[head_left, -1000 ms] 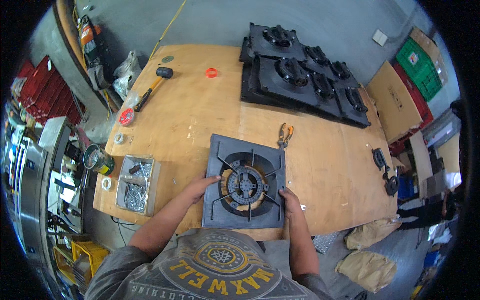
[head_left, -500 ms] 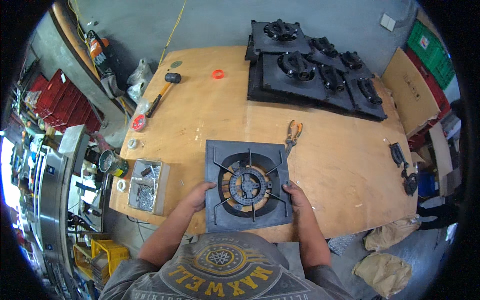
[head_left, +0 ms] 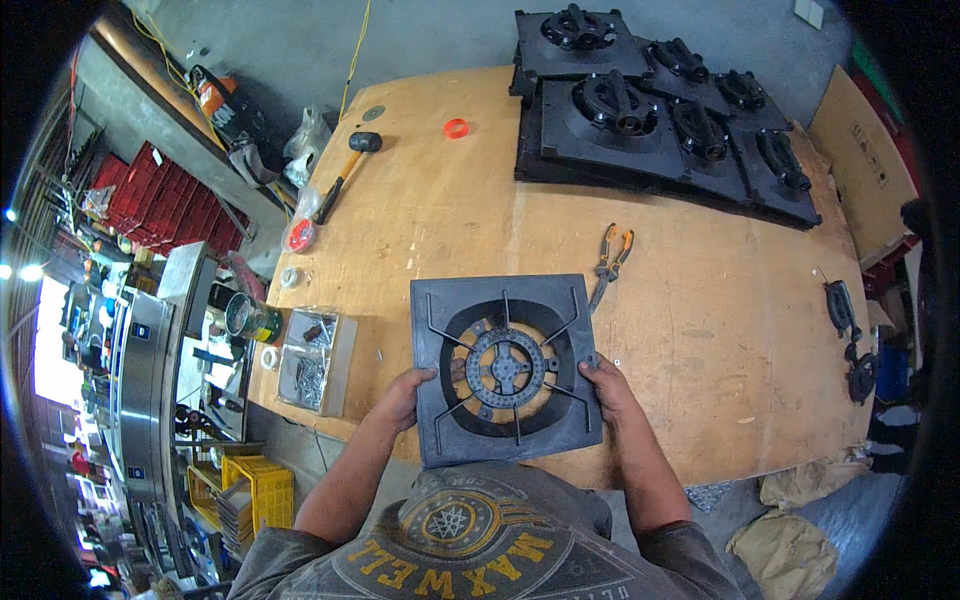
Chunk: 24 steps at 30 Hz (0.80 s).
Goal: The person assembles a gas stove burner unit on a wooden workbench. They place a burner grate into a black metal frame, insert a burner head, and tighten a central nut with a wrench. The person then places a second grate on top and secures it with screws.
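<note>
A square black gas burner stove (head_left: 437, 320) is in front of me, close to my body at the table's near edge. Its round burner ring (head_left: 505, 368) sits in the central opening, with support bars around it. My left hand (head_left: 403, 396) grips the left rim, thumb on top and some fingers underneath. On the opposite rim my right hand (head_left: 610, 390) holds on the same way. Whether the stove rests on the wood or is slightly lifted, I cannot tell. Orange-handled pliers (head_left: 611, 262) lie just beyond its far right corner.
Several similar black burner units (head_left: 610, 125) are stacked upside down at the far right of the wooden table (head_left: 430, 225). A mallet (head_left: 350, 165), a red ring (head_left: 456, 128) and a box of screws (head_left: 313, 365) lie leftward. Small black parts (head_left: 848, 330) are at the right edge.
The whole view has shifted, so the table appears farther up and right. Against the table, the stove has come slightly left and toward me, away from the pliers. Both hands keep their grip.
</note>
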{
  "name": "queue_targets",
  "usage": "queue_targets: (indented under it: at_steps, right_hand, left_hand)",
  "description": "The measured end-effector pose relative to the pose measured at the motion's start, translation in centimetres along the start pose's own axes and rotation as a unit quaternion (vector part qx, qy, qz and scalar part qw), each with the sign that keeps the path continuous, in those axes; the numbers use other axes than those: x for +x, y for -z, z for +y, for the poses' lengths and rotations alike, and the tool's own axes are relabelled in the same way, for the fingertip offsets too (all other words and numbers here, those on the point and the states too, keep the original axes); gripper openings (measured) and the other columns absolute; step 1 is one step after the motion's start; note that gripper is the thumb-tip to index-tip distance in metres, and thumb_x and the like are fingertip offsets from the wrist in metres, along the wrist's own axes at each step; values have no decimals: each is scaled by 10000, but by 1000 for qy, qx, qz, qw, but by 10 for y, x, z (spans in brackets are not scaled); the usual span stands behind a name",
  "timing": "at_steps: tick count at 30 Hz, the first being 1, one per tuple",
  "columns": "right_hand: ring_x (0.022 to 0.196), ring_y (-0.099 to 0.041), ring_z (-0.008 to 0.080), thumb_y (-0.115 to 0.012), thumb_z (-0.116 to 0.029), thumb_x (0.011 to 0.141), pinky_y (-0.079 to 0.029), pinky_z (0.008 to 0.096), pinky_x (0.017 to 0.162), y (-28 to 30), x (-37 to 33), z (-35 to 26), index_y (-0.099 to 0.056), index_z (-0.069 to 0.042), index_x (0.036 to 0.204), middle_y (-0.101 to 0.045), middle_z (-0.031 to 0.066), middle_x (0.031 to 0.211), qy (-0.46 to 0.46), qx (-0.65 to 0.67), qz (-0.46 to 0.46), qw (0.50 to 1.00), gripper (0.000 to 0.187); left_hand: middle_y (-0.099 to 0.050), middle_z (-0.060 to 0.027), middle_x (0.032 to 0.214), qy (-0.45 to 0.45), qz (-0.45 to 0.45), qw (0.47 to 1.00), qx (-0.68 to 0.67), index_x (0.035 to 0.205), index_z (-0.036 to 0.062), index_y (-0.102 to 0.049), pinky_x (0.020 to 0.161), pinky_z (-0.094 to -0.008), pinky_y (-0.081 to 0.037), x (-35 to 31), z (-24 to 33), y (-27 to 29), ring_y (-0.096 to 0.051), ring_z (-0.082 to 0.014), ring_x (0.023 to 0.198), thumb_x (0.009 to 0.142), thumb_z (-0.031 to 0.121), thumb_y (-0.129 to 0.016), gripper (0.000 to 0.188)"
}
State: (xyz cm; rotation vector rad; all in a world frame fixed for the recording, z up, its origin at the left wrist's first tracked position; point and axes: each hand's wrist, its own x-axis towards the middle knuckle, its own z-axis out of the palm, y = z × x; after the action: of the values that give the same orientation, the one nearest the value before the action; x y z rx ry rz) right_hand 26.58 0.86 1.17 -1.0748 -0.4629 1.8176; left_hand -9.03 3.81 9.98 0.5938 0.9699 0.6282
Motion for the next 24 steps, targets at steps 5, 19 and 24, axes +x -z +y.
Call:
queue_targets:
  at_steps: [5,19,24]
  right_hand:
    - [1096,-619,250,-595,-162,947,-475,372,971,-5,0,-4,-499,24,1327,-642,142,1219,62,-124,34,990,434]
    - [1033,-631,418,-711,-333,837,-499,437,921,-24,-20,-41,-587,47,1228,-637,287,1124,152,-565,120,802,559]
    - [1040,-652,353,-700,-212,856,-506,411,924,13,-25,-31,-586,43,1239,-665,237,1130,159,-526,197,812,474]
  left_hand:
    - [-534,-215,1385,-26,22,999,18,1386,-86,-447,1092,-433,-401,3,-5,0,-518,-316,1284,887,286,-478,623]
    - [-649,-161,1210,-51,66,996,-12,1287,-55,-557,985,-378,-477,7,-26,29,-633,-254,1093,983,271,-484,452]
    - [-688,-148,1088,-79,231,950,197,1239,25,-607,845,-407,-526,3,1,49,-670,-256,958,967,351,-561,428]
